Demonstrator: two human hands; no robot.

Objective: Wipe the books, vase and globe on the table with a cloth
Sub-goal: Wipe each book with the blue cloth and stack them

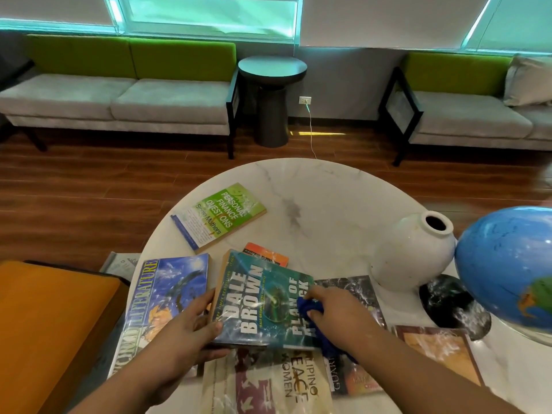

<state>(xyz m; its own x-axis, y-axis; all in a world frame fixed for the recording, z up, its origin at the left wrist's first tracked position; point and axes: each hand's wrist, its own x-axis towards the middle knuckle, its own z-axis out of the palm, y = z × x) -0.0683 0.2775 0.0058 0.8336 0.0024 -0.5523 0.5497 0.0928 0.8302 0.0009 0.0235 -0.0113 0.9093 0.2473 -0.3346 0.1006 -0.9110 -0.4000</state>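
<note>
near the 6 o'clock edge of the round white marble table (328, 186), head view: the dale brown book (254, 306) lies face up, a teal paperback w/ big white title letters and a glossy, glare-streaked cover. its top end rests on an orange book (268, 252) toward 12 o'clock. left hand (191, 324) holds it by the 9 o'clock edge, thumb on the cover's lower corner, fingers curled along the side. right hand (337, 309) grips a bunched dark blue cloth (310, 307) and presses it on the cover at about 3 o'clock; a tail of cloth hangs off the book's lower right corner.

other books lie flat round it:
- world literature book (161, 294) at 9 o'clock, blue cover, just beside the left hand
- green book (221, 216) at 11 o'clock, well apart, angled
- peace women book (268, 380) at 6 o'clock, cream and maroon, partly under the teal one
- dark book (352, 288) at 3 o'clock, under the right wrist
- brown book (439, 351) at 4 o'clock

vase (412, 252) is white, rounded, narrow dark mouth, upright at the table's 3 o'clock. globe (507, 258), blue w/ green land, sits just beside it on the right, touching or nearly; can't tell which. its black base (451, 303) sits below the vase.
</note>
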